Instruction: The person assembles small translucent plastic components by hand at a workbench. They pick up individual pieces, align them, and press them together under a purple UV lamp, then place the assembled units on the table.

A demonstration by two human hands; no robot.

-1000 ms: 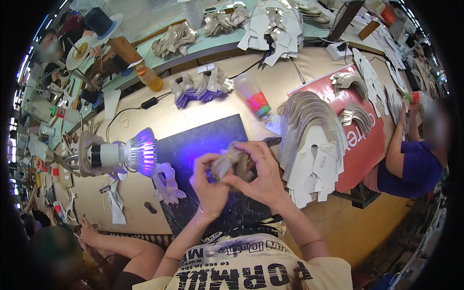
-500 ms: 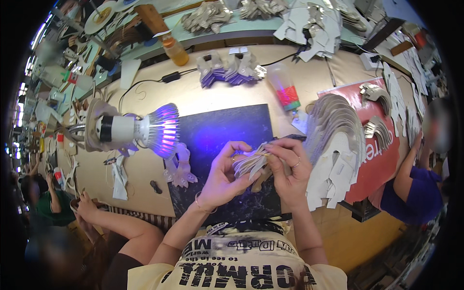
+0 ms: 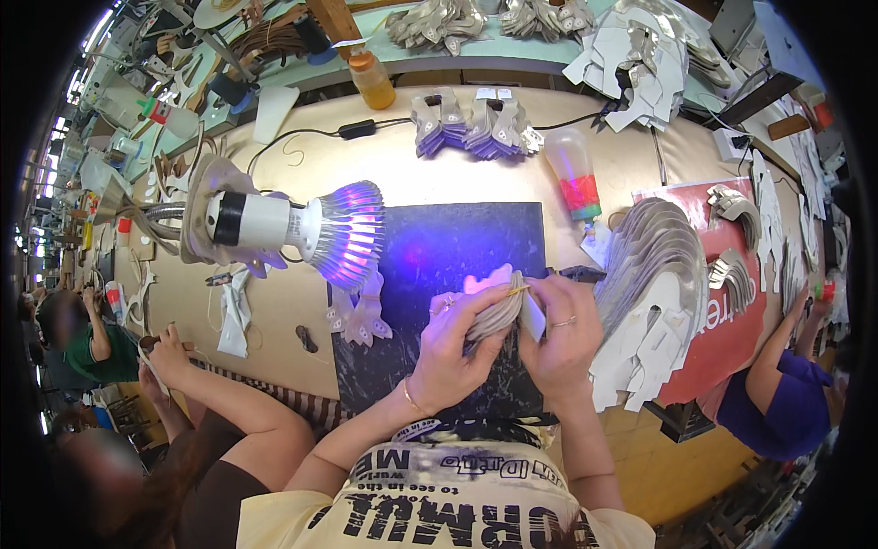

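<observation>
A stack of thin grey cut-out pieces (image 3: 497,316) is held between both hands above the near edge of a dark mat (image 3: 457,252) on the workbench (image 3: 412,174). The left hand (image 3: 445,346) is wrapped around the stack's left side, fingers curled closed on it. The right hand (image 3: 564,331) grips the right side, thumb and fingers pinched on the top pieces. A pink-lit piece (image 3: 487,278) is seen just behind the stack. A lamp (image 3: 302,233) with violet light is aimed at the mat from the left. A fanned pile of grey and white pieces (image 3: 654,302) lies just right of the hands. A plastic bottle (image 3: 573,174) stands beyond the mat.
</observation>
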